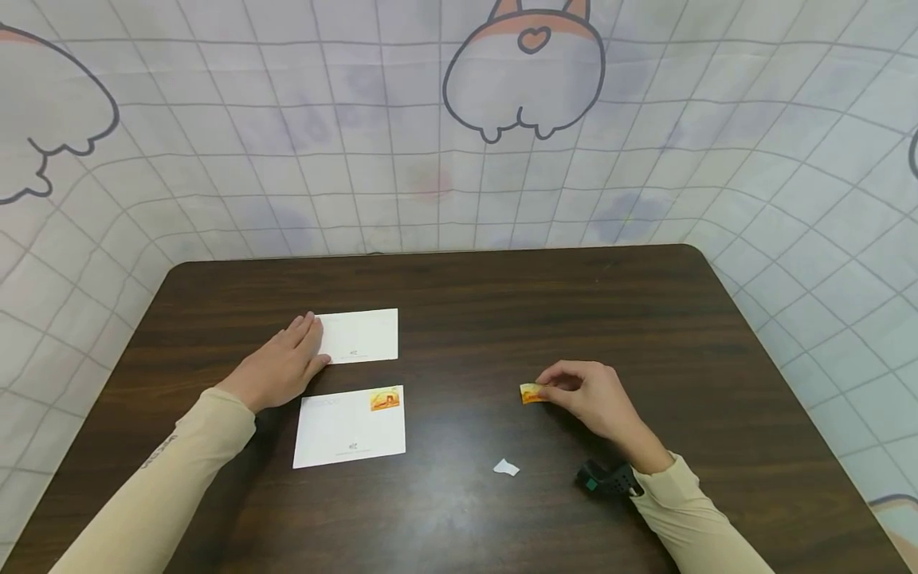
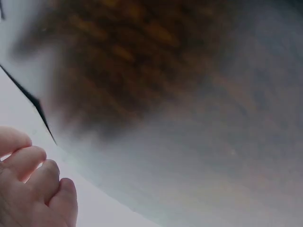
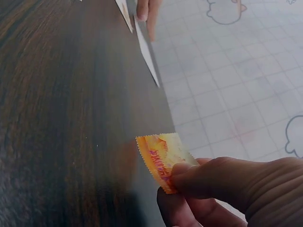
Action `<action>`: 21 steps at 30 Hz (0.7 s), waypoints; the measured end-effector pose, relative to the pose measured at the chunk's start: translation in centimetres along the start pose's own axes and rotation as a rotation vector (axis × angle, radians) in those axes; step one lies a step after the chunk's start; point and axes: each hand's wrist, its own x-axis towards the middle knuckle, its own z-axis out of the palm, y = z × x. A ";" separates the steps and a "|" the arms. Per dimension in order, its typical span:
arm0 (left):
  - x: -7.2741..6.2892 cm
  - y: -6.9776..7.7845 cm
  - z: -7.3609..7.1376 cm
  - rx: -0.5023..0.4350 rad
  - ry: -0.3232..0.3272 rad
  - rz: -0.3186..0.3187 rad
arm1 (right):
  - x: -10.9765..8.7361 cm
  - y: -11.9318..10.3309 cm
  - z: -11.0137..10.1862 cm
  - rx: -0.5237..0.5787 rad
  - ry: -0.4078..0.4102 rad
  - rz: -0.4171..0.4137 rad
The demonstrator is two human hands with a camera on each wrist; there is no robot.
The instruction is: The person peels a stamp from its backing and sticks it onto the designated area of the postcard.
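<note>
stamp (image 1: 530, 393) is what i look at first from my far-off seat: it is small, yellow and orange, and has zigzag edges. the person's right hand (image 1: 594, 399) pinches it by one end between thumb and finger, and the rest of it sticks out toward the left. it is over the right half of the brown table (image 1: 466, 319), well apart from the two white cards. i cannot tell if it touches the wood. the left hand (image 1: 281, 368) lies flat with its fingers straight, and it rests on the left end of the far card (image 1: 362, 335). the near card (image 1: 350, 434) lies just below that one, closer to the person, and has a second stamp (image 1: 385, 399) on its top right corner. i see a little white scrap (image 1: 506, 467) on the wood between the near card and the right hand. a black band (image 1: 606, 480) is on the right wrist, next to a pale yellow sleeve (image 1: 688, 510). behind the table hangs a white cloth (image 1: 323, 183) with squares and round animal drawings.
</note>
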 end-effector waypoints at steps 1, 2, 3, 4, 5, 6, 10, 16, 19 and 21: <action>0.0 0.0 -0.1 0.004 0.004 0.002 | 0.0 -0.1 -0.1 0.001 0.001 0.000; -0.1 0.0 -0.2 0.009 0.007 0.004 | 0.0 -0.1 -0.1 0.002 0.004 -0.001; -0.1 0.0 -0.3 0.012 0.008 0.004 | 0.0 -0.2 -0.2 0.003 0.007 0.001; -0.2 0.1 -0.3 0.017 0.010 0.005 | 0.0 -0.3 -0.2 0.007 0.008 0.006; -0.2 0.1 -0.4 0.024 0.014 0.006 | 0.0 -0.4 -0.3 0.011 0.011 0.011; -0.2 0.2 -0.5 0.033 0.019 0.007 | 0.0 -0.5 -0.4 0.015 0.015 0.016; -0.1 1.0 -0.8 0.058 0.047 0.017 | 0.2 -0.5 -0.8 0.044 0.018 0.032; -0.1 2.4 -0.8 0.078 0.106 0.037 | 0.5 -0.5 -1.3 0.065 0.013 0.020; -0.3 3.2 -0.8 0.092 0.132 0.057 | 0.7 -0.7 -1.3 0.077 0.020 0.010; -0.5 3.7 -0.9 0.103 0.145 0.074 | 0.8 -1.0 -1.3 0.089 0.028 -0.001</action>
